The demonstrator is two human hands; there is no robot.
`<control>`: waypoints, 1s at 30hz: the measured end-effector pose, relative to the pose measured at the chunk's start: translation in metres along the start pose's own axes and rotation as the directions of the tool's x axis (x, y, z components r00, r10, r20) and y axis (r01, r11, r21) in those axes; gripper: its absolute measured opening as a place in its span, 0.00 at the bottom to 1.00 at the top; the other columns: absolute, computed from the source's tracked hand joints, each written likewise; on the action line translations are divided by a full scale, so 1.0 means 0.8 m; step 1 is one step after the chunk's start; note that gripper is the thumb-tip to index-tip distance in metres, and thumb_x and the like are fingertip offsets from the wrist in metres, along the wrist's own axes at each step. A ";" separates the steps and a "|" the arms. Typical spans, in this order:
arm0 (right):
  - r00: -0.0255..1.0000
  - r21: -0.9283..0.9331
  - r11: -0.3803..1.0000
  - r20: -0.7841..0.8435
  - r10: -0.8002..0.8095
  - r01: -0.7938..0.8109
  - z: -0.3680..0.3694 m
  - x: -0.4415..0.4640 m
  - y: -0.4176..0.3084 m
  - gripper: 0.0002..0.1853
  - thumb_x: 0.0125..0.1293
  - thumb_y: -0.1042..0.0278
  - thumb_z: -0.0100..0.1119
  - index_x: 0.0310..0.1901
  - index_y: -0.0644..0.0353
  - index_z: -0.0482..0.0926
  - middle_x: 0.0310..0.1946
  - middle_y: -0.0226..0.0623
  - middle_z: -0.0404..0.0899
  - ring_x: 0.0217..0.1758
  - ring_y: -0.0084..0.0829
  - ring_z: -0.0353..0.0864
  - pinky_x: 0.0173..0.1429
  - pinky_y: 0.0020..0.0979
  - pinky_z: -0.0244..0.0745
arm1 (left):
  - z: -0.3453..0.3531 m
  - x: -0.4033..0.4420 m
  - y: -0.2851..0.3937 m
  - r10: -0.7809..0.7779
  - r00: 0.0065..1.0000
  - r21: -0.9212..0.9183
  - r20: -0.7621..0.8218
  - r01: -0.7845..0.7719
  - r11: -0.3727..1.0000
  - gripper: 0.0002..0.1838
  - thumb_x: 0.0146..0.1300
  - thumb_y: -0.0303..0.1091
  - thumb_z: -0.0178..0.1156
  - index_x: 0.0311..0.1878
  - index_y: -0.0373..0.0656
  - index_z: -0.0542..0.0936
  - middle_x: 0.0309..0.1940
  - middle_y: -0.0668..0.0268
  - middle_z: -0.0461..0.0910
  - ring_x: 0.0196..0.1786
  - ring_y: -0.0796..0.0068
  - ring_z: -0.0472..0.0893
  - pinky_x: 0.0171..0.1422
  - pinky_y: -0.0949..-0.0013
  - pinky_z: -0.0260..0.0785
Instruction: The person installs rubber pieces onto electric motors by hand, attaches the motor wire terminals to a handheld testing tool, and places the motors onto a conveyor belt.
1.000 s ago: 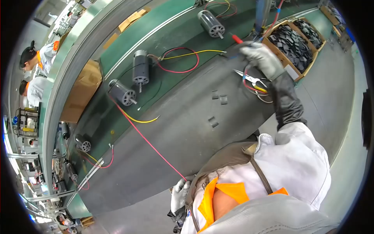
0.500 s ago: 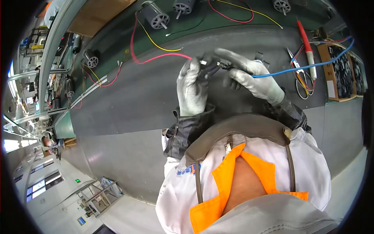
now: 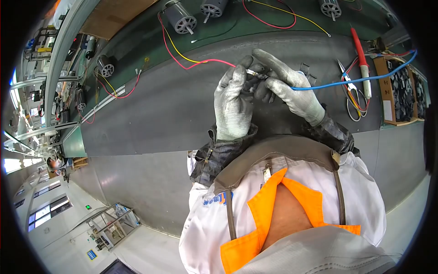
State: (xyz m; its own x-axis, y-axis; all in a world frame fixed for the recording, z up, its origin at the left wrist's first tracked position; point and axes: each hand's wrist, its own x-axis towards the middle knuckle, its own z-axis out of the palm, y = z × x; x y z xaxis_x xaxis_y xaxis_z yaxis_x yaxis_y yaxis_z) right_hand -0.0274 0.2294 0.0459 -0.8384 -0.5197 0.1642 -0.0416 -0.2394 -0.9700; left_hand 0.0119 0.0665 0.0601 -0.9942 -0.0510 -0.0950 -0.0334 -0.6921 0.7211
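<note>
Both of my hands wear grey-white gloves with dark fingertips and meet over the dark mat. My left hand [image 3: 233,102] is closed, pinching the end of a red wire [image 3: 200,61] that leads from a grey motor [image 3: 180,18]. My right hand [image 3: 294,93] is closed around the end of a blue wire [image 3: 346,82], with a small dark connector piece [image 3: 261,75] at its fingertips. A metal terminal shows at the left fingertips, against that connector piece; whether the two are joined cannot be seen. The motor's yellow wire [image 3: 175,48] lies beside the red one.
Right of my hands lie scissors [image 3: 349,81], a red-and-white pen-like tool [image 3: 362,59] and a cardboard box [image 3: 385,86] of black parts. More motors [image 3: 213,8] with wires line the back. Small black clips [image 3: 306,72] lie behind my right hand. A metal frame [image 3: 64,59] stands left.
My left hand has moved right with the red wire, closing the gap to the connector piece in my right hand. The slack red wire has shifted.
</note>
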 end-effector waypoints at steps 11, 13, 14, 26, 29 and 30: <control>0.989 0.002 0.989 -0.014 0.146 -0.146 -0.006 -0.003 0.012 0.35 0.74 0.68 0.59 0.80 0.57 0.60 0.49 0.36 0.83 0.41 0.24 0.85 0.45 0.28 0.80 | -0.006 0.007 -0.038 -0.137 0.985 -0.016 -0.101 0.136 0.991 0.19 0.78 0.47 0.56 0.57 0.41 0.79 0.46 0.64 0.85 0.42 0.77 0.80 0.42 0.70 0.68; 0.989 -0.341 0.931 0.103 -0.102 0.131 -0.033 -0.006 0.013 0.37 0.71 0.68 0.62 0.80 0.58 0.60 0.55 0.40 0.84 0.49 0.32 0.87 0.53 0.34 0.81 | -0.035 0.020 -0.067 -0.175 0.985 -0.123 0.011 0.175 0.977 0.20 0.80 0.48 0.53 0.60 0.42 0.79 0.57 0.58 0.83 0.59 0.62 0.81 0.64 0.54 0.74; 0.913 -0.513 0.802 0.082 0.400 -0.305 -0.052 -0.012 -0.063 0.39 0.67 0.70 0.65 0.79 0.57 0.62 0.63 0.43 0.81 0.60 0.37 0.83 0.64 0.37 0.77 | -0.043 0.024 -0.074 -0.161 0.986 -0.192 0.037 0.166 0.967 0.19 0.79 0.46 0.54 0.59 0.41 0.79 0.61 0.56 0.81 0.61 0.59 0.80 0.68 0.51 0.71; 0.674 -0.740 0.233 -0.671 -0.309 -0.630 -0.287 -0.130 -0.011 0.22 0.67 0.50 0.68 0.52 0.61 0.83 0.36 0.46 0.86 0.38 0.42 0.87 0.44 0.41 0.81 | -0.054 0.025 -0.060 -0.177 0.981 -0.290 0.075 0.191 0.938 0.14 0.76 0.39 0.59 0.55 0.39 0.82 0.64 0.51 0.80 0.66 0.53 0.78 0.76 0.44 0.67; 0.581 -0.328 0.690 -0.797 0.164 -0.645 -0.213 -0.048 -0.054 0.21 0.68 0.59 0.71 0.57 0.62 0.83 0.40 0.32 0.87 0.38 0.16 0.80 0.40 0.22 0.75 | -0.056 0.018 -0.069 -0.191 0.981 -0.308 0.044 0.195 0.931 0.13 0.76 0.38 0.59 0.53 0.39 0.83 0.62 0.51 0.82 0.62 0.55 0.81 0.72 0.47 0.71; 0.737 -0.301 0.838 -0.656 0.165 -0.455 -0.227 -0.038 -0.036 0.20 0.69 0.63 0.70 0.58 0.64 0.82 0.43 0.33 0.87 0.40 0.17 0.81 0.40 0.22 0.76 | -0.064 0.016 -0.074 -0.199 0.978 -0.326 0.064 0.209 0.922 0.13 0.76 0.38 0.59 0.52 0.39 0.83 0.61 0.52 0.82 0.62 0.57 0.81 0.70 0.49 0.72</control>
State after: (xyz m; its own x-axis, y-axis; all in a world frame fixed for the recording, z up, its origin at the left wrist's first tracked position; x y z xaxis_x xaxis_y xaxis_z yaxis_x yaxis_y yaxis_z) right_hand -0.0995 0.4013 0.0360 -0.9810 0.1154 -0.1562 0.1831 0.2824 -0.9416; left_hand 0.0060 0.0700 -0.0187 -0.9720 0.1340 -0.1930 -0.2054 -0.8834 0.4212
